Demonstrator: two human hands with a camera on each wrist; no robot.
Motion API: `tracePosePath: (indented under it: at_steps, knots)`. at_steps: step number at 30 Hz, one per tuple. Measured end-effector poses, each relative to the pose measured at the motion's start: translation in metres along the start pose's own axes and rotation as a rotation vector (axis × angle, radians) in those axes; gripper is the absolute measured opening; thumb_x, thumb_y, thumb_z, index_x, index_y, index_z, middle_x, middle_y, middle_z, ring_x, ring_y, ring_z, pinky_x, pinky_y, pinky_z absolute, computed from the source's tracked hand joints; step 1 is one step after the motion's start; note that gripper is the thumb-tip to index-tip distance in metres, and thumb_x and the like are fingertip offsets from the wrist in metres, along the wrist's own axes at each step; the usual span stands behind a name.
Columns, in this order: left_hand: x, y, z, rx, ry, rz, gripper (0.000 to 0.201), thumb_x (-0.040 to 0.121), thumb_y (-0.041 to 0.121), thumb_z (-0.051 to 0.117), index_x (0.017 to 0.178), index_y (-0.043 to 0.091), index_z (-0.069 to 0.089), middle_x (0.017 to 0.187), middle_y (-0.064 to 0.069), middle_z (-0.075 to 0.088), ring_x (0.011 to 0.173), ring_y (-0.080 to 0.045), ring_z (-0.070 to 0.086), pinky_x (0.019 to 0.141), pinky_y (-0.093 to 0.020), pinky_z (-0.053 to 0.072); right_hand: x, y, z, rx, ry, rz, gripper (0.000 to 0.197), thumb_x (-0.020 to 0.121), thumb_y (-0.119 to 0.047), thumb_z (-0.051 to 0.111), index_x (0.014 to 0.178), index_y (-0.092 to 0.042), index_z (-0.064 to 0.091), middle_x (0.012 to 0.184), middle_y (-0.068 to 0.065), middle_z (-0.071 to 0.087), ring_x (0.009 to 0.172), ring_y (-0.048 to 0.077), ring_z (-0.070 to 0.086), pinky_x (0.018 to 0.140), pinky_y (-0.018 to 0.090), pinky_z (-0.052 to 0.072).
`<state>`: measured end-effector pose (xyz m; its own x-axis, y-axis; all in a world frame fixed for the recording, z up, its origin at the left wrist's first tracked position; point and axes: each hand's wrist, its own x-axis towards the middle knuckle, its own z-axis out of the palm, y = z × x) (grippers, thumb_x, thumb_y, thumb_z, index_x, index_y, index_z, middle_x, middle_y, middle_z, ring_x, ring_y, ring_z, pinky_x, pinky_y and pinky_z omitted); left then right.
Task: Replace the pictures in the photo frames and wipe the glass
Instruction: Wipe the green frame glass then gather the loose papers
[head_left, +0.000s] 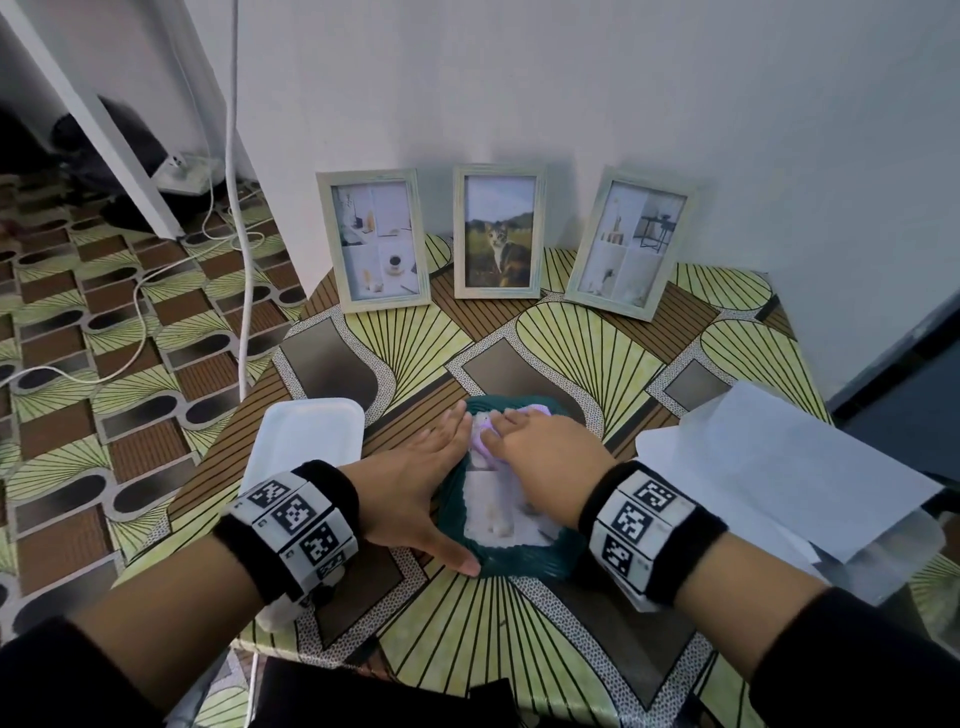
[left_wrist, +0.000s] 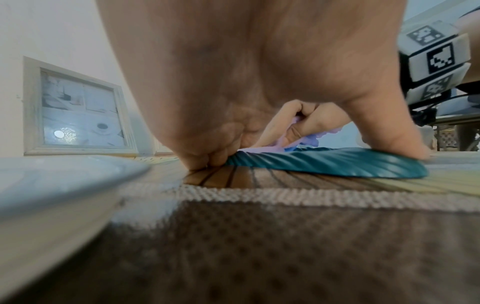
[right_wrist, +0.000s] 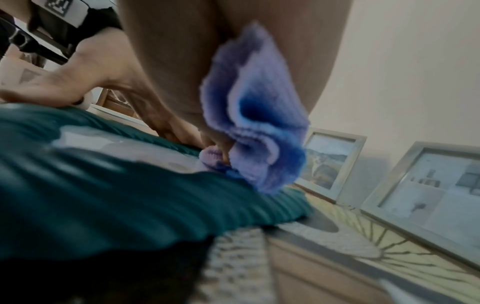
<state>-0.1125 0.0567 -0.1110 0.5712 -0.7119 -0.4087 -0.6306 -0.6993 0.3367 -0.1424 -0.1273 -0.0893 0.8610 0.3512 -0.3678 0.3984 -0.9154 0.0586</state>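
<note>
The right hand (head_left: 540, 441) holds a lilac cloth (head_left: 485, 428); its fingers are curled around the bunched fabric and press it down on the glass (head_left: 501, 506) of a dark green photo frame (head_left: 524, 558). In the right wrist view a loose fold of the cloth (right_wrist: 257, 115) hangs out from under the palm, purple with a deeper blue part, though this view is blurred and I cannot tell exactly which fingers pinch it. The left hand (head_left: 415, 483) lies flat along the left edge of the green frame, fingers straight and together, the thumb spread toward the near corner; in the left wrist view the fingertips (left_wrist: 207, 158) touch the ribbed rim of the frame (left_wrist: 337, 164) and the table. The frame lies flat, glass up, in the near middle of the table (head_left: 550, 639), which has a cover with green and brown pattern.

Just left of the left hand there is a white tray (head_left: 306, 436). At the right, sheets of white paper (head_left: 789, 467) lie partly over the table edge. At the far side three pale frames lean against the wall: the left frame (head_left: 376, 239), the middle frame with a cat picture (head_left: 500, 232), and the right frame (head_left: 626, 241).
</note>
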Motion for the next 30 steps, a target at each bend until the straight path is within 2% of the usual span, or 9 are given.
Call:
tracePosePath:
  at_steps: [3, 5, 9, 12, 15, 17, 21, 26, 30]
  knots:
    - [-0.002, 0.001, 0.001, -0.004, 0.008, -0.001, 0.146, 0.058, 0.082, 0.067, 0.144, 0.021, -0.034, 0.152, 0.006, -0.041, 0.142, -0.003, -0.029, 0.111, -0.015, -0.013, 0.001, -0.014, 0.001, 0.070, -0.056, -0.057, 0.089, 0.093, -0.027, 0.062, 0.156, -0.006, 0.003, 0.165, 0.012, 0.000, 0.152, 0.024, 0.006, 0.120, 0.037, 0.008]
    - [-0.002, 0.002, 0.001, -0.011, 0.014, -0.009, 0.147, 0.058, 0.082, 0.068, 0.144, 0.020, -0.034, 0.152, 0.006, -0.041, 0.143, -0.003, -0.028, 0.112, -0.015, -0.012, -0.005, -0.018, 0.002, 0.076, -0.067, -0.094, 0.092, 0.093, -0.027, 0.062, 0.157, -0.009, -0.001, 0.165, 0.012, -0.006, 0.152, 0.023, 0.001, 0.121, 0.036, 0.006]
    - [-0.002, 0.002, 0.001, -0.013, -0.001, -0.021, 0.148, 0.058, 0.081, 0.069, 0.144, 0.018, -0.034, 0.152, 0.005, -0.042, 0.143, -0.005, -0.028, 0.113, -0.016, -0.012, -0.021, -0.021, 0.011, 0.092, -0.056, -0.186, 0.069, 0.101, -0.016, 0.045, 0.157, -0.012, 0.006, 0.165, 0.010, -0.002, 0.152, 0.022, 0.001, 0.122, 0.040, 0.011]
    - [-0.003, 0.003, 0.000, -0.012, -0.015, -0.020, 0.148, 0.057, 0.082, 0.068, 0.142, 0.019, -0.036, 0.152, 0.005, -0.042, 0.142, -0.003, -0.029, 0.111, -0.015, -0.013, -0.037, -0.020, 0.018, 0.191, -0.061, -0.287, 0.065, 0.094, -0.003, 0.051, 0.154, -0.008, 0.025, 0.164, 0.011, 0.012, 0.151, 0.025, 0.009, 0.121, 0.041, 0.017]
    - [-0.003, 0.005, -0.001, 0.000, -0.016, -0.017, 0.148, 0.058, 0.083, 0.067, 0.141, 0.019, -0.037, 0.152, 0.004, -0.043, 0.142, -0.004, -0.029, 0.110, -0.015, -0.015, -0.058, -0.013, 0.023, 0.309, -0.036, -0.370, 0.066, 0.090, 0.005, 0.049, 0.151, -0.016, 0.036, 0.163, 0.003, 0.023, 0.150, 0.017, 0.016, 0.122, 0.031, 0.014]
    - [-0.004, 0.006, -0.002, 0.002, -0.021, -0.021, 0.148, 0.057, 0.083, 0.067, 0.141, 0.019, -0.037, 0.151, 0.005, -0.043, 0.142, -0.004, -0.029, 0.112, -0.017, -0.014, -0.071, -0.004, 0.030, 0.372, 0.023, -0.338, 0.070, 0.088, 0.006, 0.047, 0.150, -0.027, 0.040, 0.160, -0.009, 0.028, 0.149, 0.007, 0.020, 0.122, 0.025, 0.015]
    - [-0.004, 0.006, -0.004, -0.009, -0.034, -0.022, 0.147, 0.058, 0.082, 0.068, 0.141, 0.020, -0.036, 0.151, 0.006, -0.043, 0.141, -0.003, -0.031, 0.110, -0.016, -0.018, -0.083, 0.011, 0.035, 0.377, 0.080, -0.305, 0.062, 0.087, 0.004, 0.049, 0.138, -0.030, 0.056, 0.151, -0.015, 0.043, 0.142, 0.005, 0.035, 0.116, 0.030, 0.030]
    - [-0.004, 0.005, -0.004, -0.018, -0.033, -0.016, 0.146, 0.060, 0.080, 0.069, 0.144, 0.019, -0.035, 0.151, 0.006, -0.043, 0.140, -0.002, -0.032, 0.107, -0.016, -0.020, -0.075, 0.027, 0.028, 0.265, 0.047, -0.246, 0.070, 0.078, 0.007, 0.043, 0.138, -0.025, 0.056, 0.158, -0.009, 0.033, 0.148, 0.010, 0.025, 0.119, 0.025, 0.023]
    - [-0.004, 0.006, -0.004, -0.018, -0.027, -0.021, 0.146, 0.061, 0.079, 0.069, 0.144, 0.019, -0.034, 0.151, 0.006, -0.043, 0.141, -0.003, -0.030, 0.110, -0.017, -0.016, -0.055, 0.032, 0.018, 0.143, -0.007, -0.156, 0.070, 0.088, -0.001, 0.042, 0.152, -0.028, 0.035, 0.164, -0.006, 0.015, 0.150, 0.015, 0.018, 0.120, 0.029, 0.022]
